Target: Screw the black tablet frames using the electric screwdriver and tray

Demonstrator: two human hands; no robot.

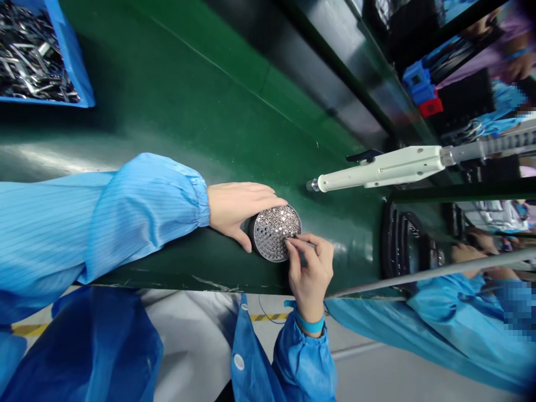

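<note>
A round black dish [274, 234] with a perforated metal top, covered in several tiny silver screws, sits on the green surface [167, 111] near its front edge. My left hand [237, 211] reaches in from the left in a blue sleeve, and its fingers and thumb curl around the side of the dish. My right hand [310, 268] comes up from below with a blue wristband. Its fingertips are pinched together at the dish's right edge among the screws. What they pinch is too small to make out.
A blue bin [73, 61] of metal parts stands at the top left. A white electric screwdriver [377, 167] hangs above the surface to the right. Black ringed parts [402, 245], a metal rod [439, 271] and another person's blue sleeve [460, 318] are at the right.
</note>
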